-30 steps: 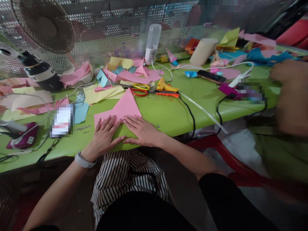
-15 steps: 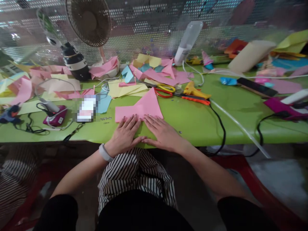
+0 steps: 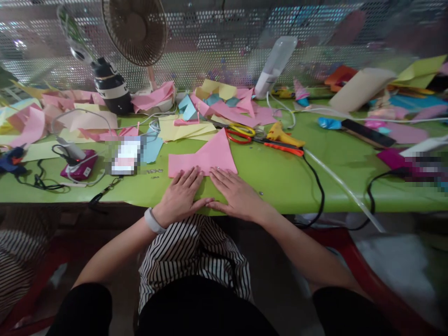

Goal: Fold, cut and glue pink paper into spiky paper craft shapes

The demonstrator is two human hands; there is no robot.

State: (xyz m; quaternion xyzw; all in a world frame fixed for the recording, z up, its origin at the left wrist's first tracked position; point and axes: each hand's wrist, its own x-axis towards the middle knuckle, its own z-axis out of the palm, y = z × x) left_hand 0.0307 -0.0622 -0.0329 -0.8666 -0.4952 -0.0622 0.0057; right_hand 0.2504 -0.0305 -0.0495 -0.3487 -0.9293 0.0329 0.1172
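A folded sheet of pink paper (image 3: 210, 154) lies flat near the front edge of the green tabletop (image 3: 280, 182). Its left part is a straight strip, and a pointed flap rises on the right. My left hand (image 3: 182, 193), with a pale band at the wrist, rests flat with its fingertips on the strip's lower edge. Flat beside it, my right hand (image 3: 236, 193) has its fingertips on the lower edge under the flap. Both hands have outstretched fingers, and their thumbs meet or nearly meet in front of the paper.
Scissors (image 3: 241, 133) and a yellow glue gun (image 3: 280, 135) lie right of the paper. A phone (image 3: 126, 156) and magenta power socket (image 3: 80, 165) sit left. Behind are paper scraps (image 3: 227, 109), a dark bottle (image 3: 111, 88), a fan (image 3: 136, 30) and a clear bottle (image 3: 276, 65).
My hands and the pink paper stay in place. Only the camera view has shifted slightly.
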